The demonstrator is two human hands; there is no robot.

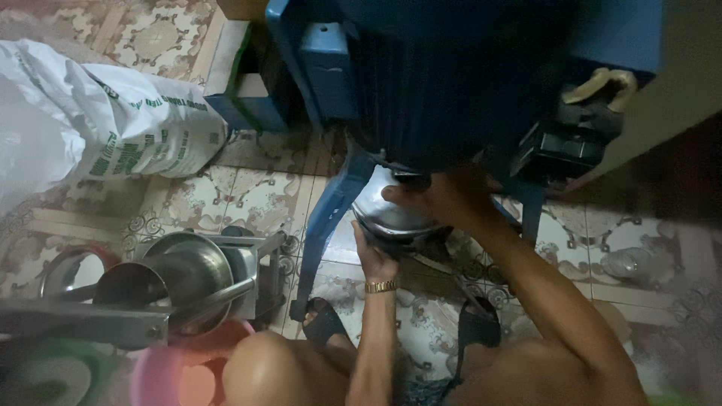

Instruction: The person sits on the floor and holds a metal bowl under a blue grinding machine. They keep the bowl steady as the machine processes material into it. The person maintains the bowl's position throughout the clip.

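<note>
— While both hands are closing on the shiny round steel part [391, 210] under the big dark ribbed motor [444, 83], where exactly is each one sitting?

— The left hand [374, 258], gold bracelet at its wrist, is cupping the part's lower rim from beneath; the right hand [440, 197] is pressing over its top edge. They are clamping the same piece from opposite sides, close together.

— Which step is that, to your eye?

— Judging by the grip, the part is being seated or turned against the machine's blue metal frame [331, 210]. I cannot tell whether it is going on or coming off. Any further move is calling for a steady two-handed hold and a level part.

— And farther out?

— A steel funnel-shaped hopper assembly [180, 278] is lying on the patterned tile floor [248, 195], near a pink plastic basin [173, 376]; a white printed sack [128, 120] is slumping well apart.
</note>
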